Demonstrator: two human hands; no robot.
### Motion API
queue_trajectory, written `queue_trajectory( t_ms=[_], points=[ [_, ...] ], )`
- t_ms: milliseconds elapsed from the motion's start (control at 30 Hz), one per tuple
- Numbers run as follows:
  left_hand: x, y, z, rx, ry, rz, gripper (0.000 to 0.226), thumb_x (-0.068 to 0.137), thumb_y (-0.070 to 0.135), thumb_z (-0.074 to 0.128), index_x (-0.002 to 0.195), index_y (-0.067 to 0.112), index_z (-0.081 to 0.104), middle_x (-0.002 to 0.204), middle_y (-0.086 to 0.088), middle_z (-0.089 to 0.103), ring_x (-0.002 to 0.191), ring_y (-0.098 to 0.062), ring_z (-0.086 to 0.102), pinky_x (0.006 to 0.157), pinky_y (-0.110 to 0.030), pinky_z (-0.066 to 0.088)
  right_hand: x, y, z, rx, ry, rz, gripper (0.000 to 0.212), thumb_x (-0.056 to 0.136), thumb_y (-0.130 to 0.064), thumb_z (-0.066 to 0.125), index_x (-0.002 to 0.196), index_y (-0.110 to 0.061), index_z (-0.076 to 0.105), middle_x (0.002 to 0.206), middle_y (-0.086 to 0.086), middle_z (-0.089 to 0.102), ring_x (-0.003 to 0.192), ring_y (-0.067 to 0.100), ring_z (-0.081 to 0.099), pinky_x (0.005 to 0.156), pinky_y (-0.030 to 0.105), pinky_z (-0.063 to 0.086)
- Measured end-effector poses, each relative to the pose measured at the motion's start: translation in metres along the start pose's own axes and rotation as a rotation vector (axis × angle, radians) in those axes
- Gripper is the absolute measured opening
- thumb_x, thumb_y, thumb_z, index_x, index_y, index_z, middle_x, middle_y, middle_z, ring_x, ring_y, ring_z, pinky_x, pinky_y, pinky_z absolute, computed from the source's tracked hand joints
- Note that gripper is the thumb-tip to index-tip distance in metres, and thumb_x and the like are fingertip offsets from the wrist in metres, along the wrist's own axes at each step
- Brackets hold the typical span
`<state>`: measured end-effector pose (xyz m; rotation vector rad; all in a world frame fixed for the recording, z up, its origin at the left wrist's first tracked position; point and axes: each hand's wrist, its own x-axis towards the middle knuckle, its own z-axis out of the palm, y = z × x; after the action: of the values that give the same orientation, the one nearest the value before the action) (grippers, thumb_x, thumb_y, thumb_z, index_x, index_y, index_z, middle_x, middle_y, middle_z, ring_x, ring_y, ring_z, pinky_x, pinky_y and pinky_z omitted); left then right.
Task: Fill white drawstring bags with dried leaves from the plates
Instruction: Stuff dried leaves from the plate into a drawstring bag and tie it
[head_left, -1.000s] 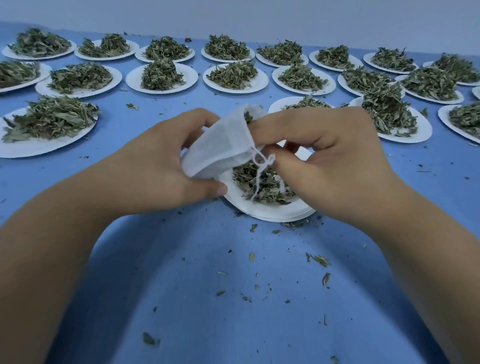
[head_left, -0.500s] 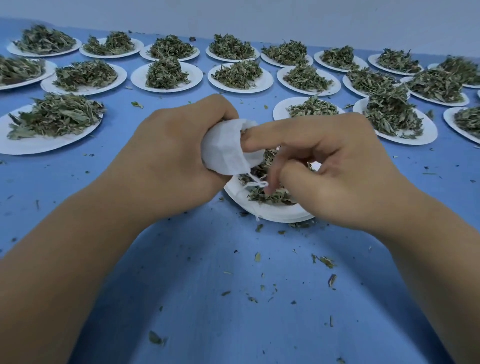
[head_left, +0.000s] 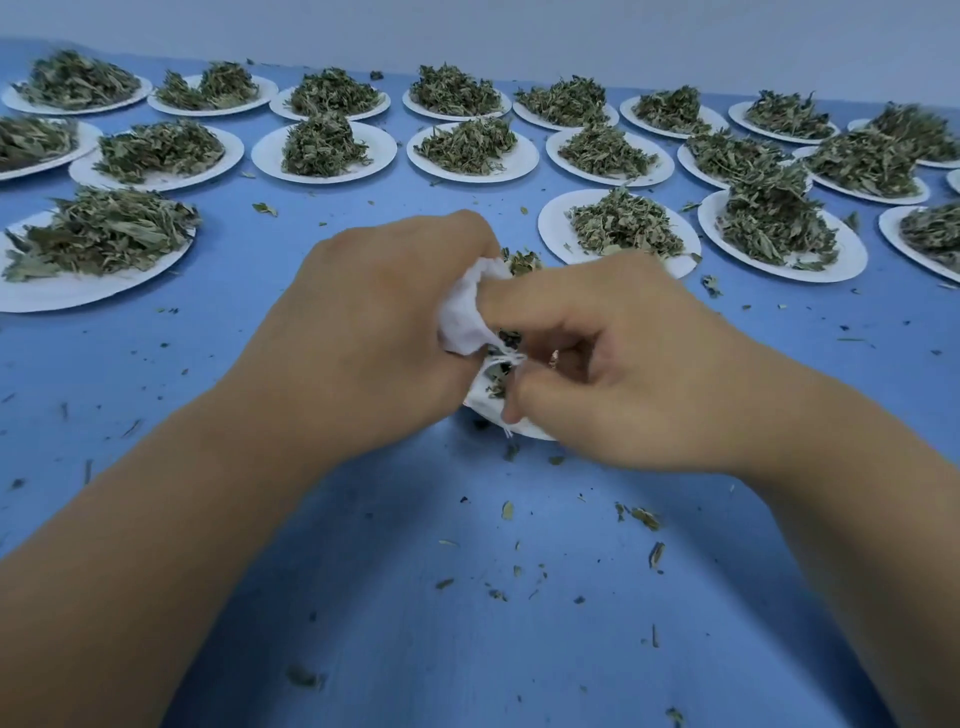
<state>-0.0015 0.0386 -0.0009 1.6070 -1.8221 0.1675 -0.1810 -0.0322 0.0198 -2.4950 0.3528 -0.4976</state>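
Note:
My left hand (head_left: 374, 332) grips a small white drawstring bag (head_left: 465, 312), mostly hidden inside its curled fingers. My right hand (head_left: 623, 364) meets it from the right, with the forefinger against the bag's mouth and the thumb and fingers pinching the thin white drawstring (head_left: 506, 358). Both hands hover over a white plate (head_left: 524, 427) with a few dried leaves (head_left: 498, 382) left on it; the plate is largely covered by my hands.
Many white plates heaped with dried leaves stand in rows across the blue table (head_left: 415, 597), the nearest ones at left (head_left: 78, 280) and at right (head_left: 618, 223). Leaf crumbs lie scattered in front of me. A pale wall closes off the far edge.
The left hand has closed round the bag and bunched it up. Both hands have sunk lower onto the plate, and the right hand has pulled the drawstring in closer.

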Motion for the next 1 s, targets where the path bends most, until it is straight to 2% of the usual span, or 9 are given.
queue_trajectory(
  t_ms=[67, 167, 267, 400, 467, 600, 667, 867, 1000],
  points=[
    [0.001, 0.007, 0.005, 0.006, -0.032, 0.019, 0.023, 0.072, 0.030, 0.065, 0.095, 0.030, 0.060, 0.075, 0.016, 0.057, 0.070, -0.014, 0.057, 0.061, -0.037, 0.051, 0.003, 0.003, 0.005, -0.114, -0.046, 0.001, 0.009, 0.079, 0.000, 0.059, 0.086, -0.003, 0.064, 0.069, 0.011, 0.056, 0.059, 0.025, 0.049, 0.056, 0.040, 0.045],
    [0.002, 0.006, 0.004, 0.015, -0.025, 0.035, 0.024, 0.074, 0.032, 0.066, 0.097, 0.030, 0.060, 0.077, 0.015, 0.058, 0.071, -0.016, 0.058, 0.062, -0.039, 0.050, 0.002, 0.005, 0.005, -0.042, 0.008, -0.012, 0.013, 0.078, 0.006, 0.055, 0.081, -0.002, 0.064, 0.063, 0.008, 0.057, 0.053, 0.017, 0.048, 0.052, 0.030, 0.038],
    [0.001, -0.004, -0.002, 0.023, 0.022, 0.005, 0.022, 0.078, 0.028, 0.067, 0.099, 0.027, 0.061, 0.076, 0.008, 0.061, 0.067, -0.021, 0.058, 0.060, -0.040, 0.050, -0.004, 0.002, -0.003, 0.146, 0.127, -0.002, 0.051, 0.078, 0.011, 0.049, 0.102, -0.026, 0.075, 0.072, 0.007, 0.074, 0.045, 0.007, 0.058, 0.046, 0.015, 0.035],
    [0.001, -0.021, -0.009, 0.028, 0.046, -0.124, 0.023, 0.074, 0.024, 0.060, 0.096, 0.030, 0.059, 0.076, 0.011, 0.063, 0.070, -0.017, 0.058, 0.063, -0.033, 0.050, 0.000, 0.012, -0.014, 0.007, 0.427, 0.086, 0.031, 0.087, -0.014, 0.060, 0.105, -0.033, 0.077, 0.090, -0.014, 0.075, 0.072, 0.018, 0.069, 0.059, 0.029, 0.049],
    [0.001, -0.026, -0.010, 0.013, 0.046, -0.158, 0.022, 0.075, 0.022, 0.060, 0.096, 0.029, 0.059, 0.078, 0.009, 0.065, 0.072, -0.020, 0.060, 0.067, -0.038, 0.053, 0.007, 0.020, -0.020, -0.208, 0.276, 0.203, 0.033, 0.090, -0.044, 0.062, 0.122, -0.038, 0.066, 0.113, -0.025, 0.064, 0.109, 0.002, 0.058, 0.089, 0.019, 0.046],
    [0.000, -0.027, -0.007, -0.016, -0.002, -0.211, 0.026, 0.072, 0.031, 0.061, 0.097, 0.035, 0.057, 0.080, 0.012, 0.065, 0.073, -0.015, 0.059, 0.067, -0.036, 0.052, 0.019, 0.038, -0.003, -0.422, -0.160, 0.304, 0.094, 0.077, -0.086, 0.046, 0.154, -0.036, 0.029, 0.155, -0.010, 0.031, 0.147, 0.014, 0.024, 0.120, 0.042, 0.026],
    [-0.001, -0.027, -0.004, -0.080, -0.034, -0.233, 0.026, 0.072, 0.033, 0.064, 0.096, 0.038, 0.056, 0.083, 0.014, 0.065, 0.076, -0.009, 0.058, 0.064, -0.029, 0.049, 0.022, 0.046, 0.007, -0.430, -0.177, 0.297, 0.099, 0.075, -0.088, 0.040, 0.156, -0.031, 0.029, 0.156, -0.006, 0.033, 0.146, 0.018, 0.027, 0.120, 0.045, 0.027],
    [-0.002, -0.028, -0.004, -0.111, -0.087, -0.251, 0.029, 0.075, 0.029, 0.075, 0.096, 0.038, 0.056, 0.087, 0.012, 0.066, 0.077, -0.009, 0.057, 0.063, -0.029, 0.050, 0.019, 0.058, 0.009, -0.414, -0.026, 0.185, 0.061, 0.091, -0.062, 0.060, 0.140, -0.027, 0.053, 0.129, -0.006, 0.057, 0.121, 0.015, 0.051, 0.102, 0.036, 0.043],
    [-0.002, -0.025, -0.003, -0.116, -0.118, -0.258, 0.029, 0.068, 0.039, 0.063, 0.097, 0.039, 0.056, 0.083, 0.012, 0.064, 0.075, -0.007, 0.058, 0.061, -0.030, 0.049, 0.011, 0.054, 0.009, -0.511, 0.058, 0.158, 0.074, 0.082, -0.077, 0.054, 0.142, -0.034, 0.050, 0.137, -0.008, 0.049, 0.129, 0.018, 0.042, 0.107, 0.050, 0.039]
  ],
)
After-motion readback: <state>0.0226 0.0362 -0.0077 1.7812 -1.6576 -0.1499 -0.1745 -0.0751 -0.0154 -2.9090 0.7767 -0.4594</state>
